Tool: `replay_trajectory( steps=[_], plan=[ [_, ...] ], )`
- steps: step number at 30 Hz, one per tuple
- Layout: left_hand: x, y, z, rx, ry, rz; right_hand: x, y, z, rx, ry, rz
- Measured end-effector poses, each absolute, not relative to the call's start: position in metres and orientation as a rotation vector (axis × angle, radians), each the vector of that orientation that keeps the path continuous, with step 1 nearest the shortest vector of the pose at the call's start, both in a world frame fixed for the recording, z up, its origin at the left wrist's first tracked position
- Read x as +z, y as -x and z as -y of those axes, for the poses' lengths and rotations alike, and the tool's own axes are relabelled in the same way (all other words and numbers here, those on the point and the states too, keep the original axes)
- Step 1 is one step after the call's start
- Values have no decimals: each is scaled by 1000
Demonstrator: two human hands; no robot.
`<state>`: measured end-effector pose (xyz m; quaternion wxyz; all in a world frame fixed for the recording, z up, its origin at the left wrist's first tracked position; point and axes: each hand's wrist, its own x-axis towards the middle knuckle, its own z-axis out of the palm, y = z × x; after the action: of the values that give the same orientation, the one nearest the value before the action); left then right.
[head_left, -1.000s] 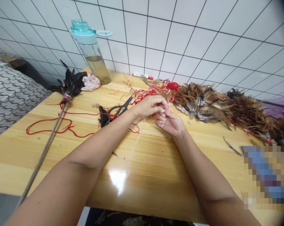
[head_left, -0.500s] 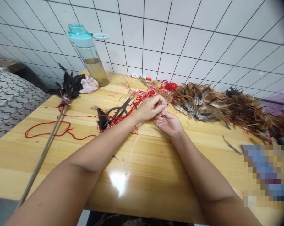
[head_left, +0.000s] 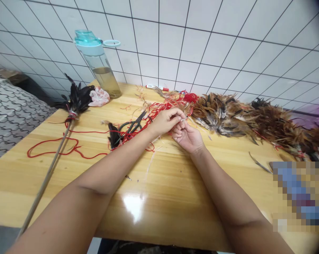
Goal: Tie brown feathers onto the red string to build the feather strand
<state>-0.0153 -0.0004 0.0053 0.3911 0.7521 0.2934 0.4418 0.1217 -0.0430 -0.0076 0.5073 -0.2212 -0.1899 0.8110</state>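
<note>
My left hand (head_left: 170,121) and my right hand (head_left: 187,135) meet over the middle of the table. Both are closed, thumbs and fingertips pinched together around a small whitish bit whose kind I cannot make out. A thin, clear strip (head_left: 149,165) trails over the wood below them; whether it joins what I pinch is hidden. Just behind my fingers lie tangled red cord (head_left: 172,102) and loose feather scraps. Black-handled scissors (head_left: 133,125) rest left of my left hand, partly under the cord, beside a small black feather bunch (head_left: 114,135).
Bundles of brown feathers (head_left: 223,113) line the wall to the right. At left are a feather duster (head_left: 77,98) on a stick, a scrunchie (head_left: 99,97) and a tall water bottle (head_left: 103,74). A marker (head_left: 156,87) lies by the wall. A blurred-out patch (head_left: 299,194) covers the right front.
My fingertips have shifted slightly against each other, still pinched together. The whole view has moved a little; the things on the table lie as before.
</note>
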Motion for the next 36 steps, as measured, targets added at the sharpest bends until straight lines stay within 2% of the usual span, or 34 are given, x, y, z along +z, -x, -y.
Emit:
replay_trajectory(
  steps=[6,14,26,36],
  plan=[
    [3,19,-7,1041,-1664,-667,-1,-121,45,1974,488,383],
    [6,19,-6,1020,-1697,-696,1,-120,45,1995,452,325],
    [9,10,6,1229,-2224,-906,-2,-115,46,1929,585,388],
    [-1,4,9,1406,-2317,-953,-1,-111,49,1946,578,329]
  ],
)
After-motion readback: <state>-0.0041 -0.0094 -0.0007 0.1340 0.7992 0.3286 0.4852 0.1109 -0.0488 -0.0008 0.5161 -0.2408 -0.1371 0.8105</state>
